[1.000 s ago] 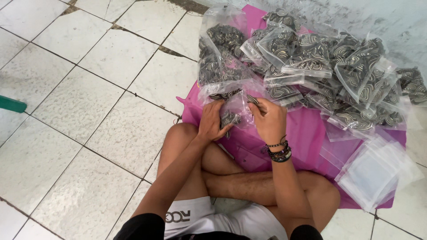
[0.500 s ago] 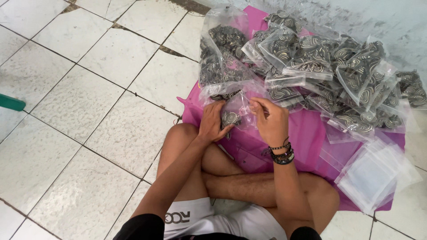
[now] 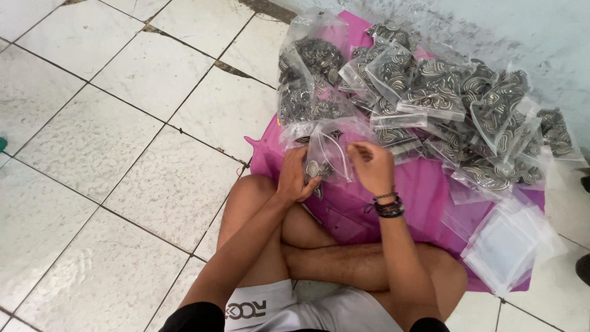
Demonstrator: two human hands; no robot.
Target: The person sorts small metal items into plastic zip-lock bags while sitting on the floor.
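A person sits cross-legged on the tiled floor (image 3: 110,141), at the near edge of a plastic sheet (image 3: 424,190) spread over the tiles beside the wall (image 3: 528,31). Just beyond the knees, the left hand (image 3: 297,178) and right hand (image 3: 370,166) meet at a small zip bag (image 3: 326,154), left hand on its left side, right hand on its right. Behind it, a heap of filled bags (image 3: 430,98) covers the far part of the sheet. A stack of empty bags (image 3: 510,243) lies at the right, near the right knee.
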